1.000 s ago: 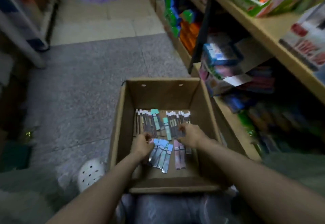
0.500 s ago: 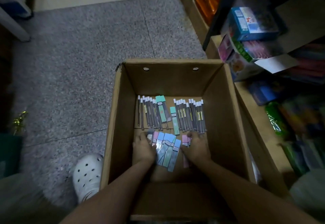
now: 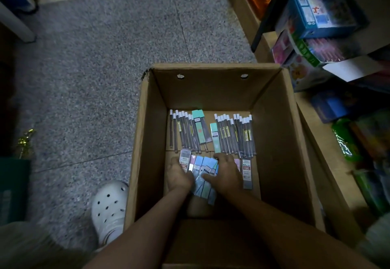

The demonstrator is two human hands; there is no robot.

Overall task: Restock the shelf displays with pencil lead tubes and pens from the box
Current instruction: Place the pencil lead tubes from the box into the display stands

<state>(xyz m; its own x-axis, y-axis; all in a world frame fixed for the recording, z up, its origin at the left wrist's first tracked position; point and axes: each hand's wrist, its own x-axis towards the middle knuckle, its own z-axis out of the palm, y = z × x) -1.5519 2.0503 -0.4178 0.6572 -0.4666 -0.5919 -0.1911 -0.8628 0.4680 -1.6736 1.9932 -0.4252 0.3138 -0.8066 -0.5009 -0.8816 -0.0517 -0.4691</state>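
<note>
An open cardboard box [image 3: 280, 142] stands on the floor with both my hands reaching into it. On its bottom, two rows of thin lead tubes with white caps [image 3: 234, 135] lie at the far side. A fan of flat pastel lead cases [image 3: 203, 173] lies nearer to me. My left hand [image 3: 179, 175] grips the left end of that fan, fingers curled over a case with a red label. My right hand [image 3: 226, 173] lies over the fan's right side, thumb against the blue cases, gathering them. One grey case [image 3: 247, 173] lies alone to the right.
Wooden shelves [image 3: 325, 142] with coloured packets run along the right, close to the box. A blue carton [image 3: 320, 13] and other stock sit on the upper right. My white clog [image 3: 109, 207] stands on the speckled grey floor [image 3: 95, 78] left of the box.
The view tilted down onto the box. My hands moved from the tube rows back to the pastel cases and closed in on the fan from both sides.
</note>
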